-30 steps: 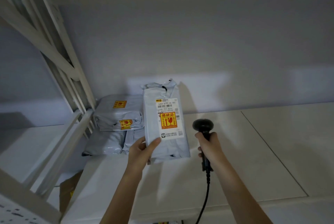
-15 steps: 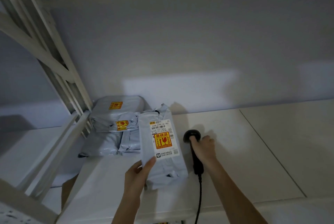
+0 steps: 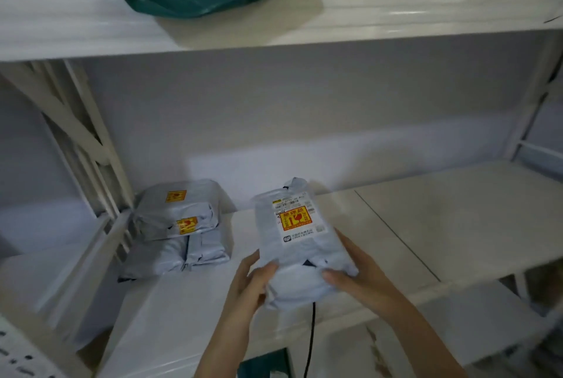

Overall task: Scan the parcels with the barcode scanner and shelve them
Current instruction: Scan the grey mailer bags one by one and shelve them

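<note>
Parcel in both hands, shelving next

Parcel (image 3: 300, 243) sits label-up over the near middle of the shelf (image 3: 457, 225), my left hand (image 3: 253, 283) and right hand (image 3: 359, 277) curled round its near end. Scanner hidden; only its cable (image 3: 310, 344) shows. Next, I judge, slide it left beside the stacked parcels (image 3: 179, 225).

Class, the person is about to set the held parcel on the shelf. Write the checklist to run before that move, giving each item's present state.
1. Both hands hold the grey plastic parcel: left hand and right hand grip its near end. Ok.
2. Label with the yellow-red fragile sticker faces up. Ok.
3. Bare white shelf board right of the parcel. Ok.
4. Stack of grey parcels stands apart on the left. Ok.
5. Scanner location: only a black cable shows. Cannot tell.
6. Parcel scanned: cannot tell.
</note>
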Available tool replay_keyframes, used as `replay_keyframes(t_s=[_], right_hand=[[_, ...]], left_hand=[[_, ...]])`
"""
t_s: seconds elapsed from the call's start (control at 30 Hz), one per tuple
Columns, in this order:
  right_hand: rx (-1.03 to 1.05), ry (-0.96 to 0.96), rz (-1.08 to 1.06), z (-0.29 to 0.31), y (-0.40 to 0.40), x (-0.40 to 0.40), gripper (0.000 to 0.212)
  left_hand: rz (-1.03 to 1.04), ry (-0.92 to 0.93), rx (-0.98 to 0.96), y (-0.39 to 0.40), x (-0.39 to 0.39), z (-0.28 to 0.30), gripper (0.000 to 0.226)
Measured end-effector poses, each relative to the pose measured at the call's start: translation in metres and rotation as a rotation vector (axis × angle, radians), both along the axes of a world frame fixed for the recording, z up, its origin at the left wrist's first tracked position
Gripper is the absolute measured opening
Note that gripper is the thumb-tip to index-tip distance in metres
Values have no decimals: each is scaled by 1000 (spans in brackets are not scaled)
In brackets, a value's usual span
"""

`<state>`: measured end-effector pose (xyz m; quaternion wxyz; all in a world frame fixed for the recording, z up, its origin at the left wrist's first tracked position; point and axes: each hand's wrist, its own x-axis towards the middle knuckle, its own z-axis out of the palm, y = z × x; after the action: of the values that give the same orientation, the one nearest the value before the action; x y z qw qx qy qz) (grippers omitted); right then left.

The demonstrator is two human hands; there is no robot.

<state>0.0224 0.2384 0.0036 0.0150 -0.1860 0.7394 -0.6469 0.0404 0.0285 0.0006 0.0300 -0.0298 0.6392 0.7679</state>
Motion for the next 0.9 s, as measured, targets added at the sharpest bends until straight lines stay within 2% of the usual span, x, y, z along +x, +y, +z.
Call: replay_keyframes(t_s=[0.07, 0.13, 0.3, 0.5, 0.57, 0.7, 0.9], right_hand=[[-2, 41, -147, 13, 8, 26, 49], [-8, 53, -196, 21, 18, 49, 47], [-75, 126, -336, 47, 42, 97, 53], [-94, 290, -471, 89, 84, 141, 56], [-99, 336, -522, 101, 105, 153, 55], [-136, 380, -566, 128, 159, 176, 40], [-116, 460, -578, 178, 237, 202, 49]], left_hand=[[-152, 105, -90, 10, 16, 12, 69], [-185, 204, -122, 26, 30, 24, 81], [-166, 406, -171, 65, 55, 56, 54], [-213, 508, -161, 114, 71, 91, 75], [-235, 546, -177, 136, 77, 104, 75], [-260, 632, -170, 190, 95, 136, 74], [-255, 756, -162, 270, 117, 185, 71]])
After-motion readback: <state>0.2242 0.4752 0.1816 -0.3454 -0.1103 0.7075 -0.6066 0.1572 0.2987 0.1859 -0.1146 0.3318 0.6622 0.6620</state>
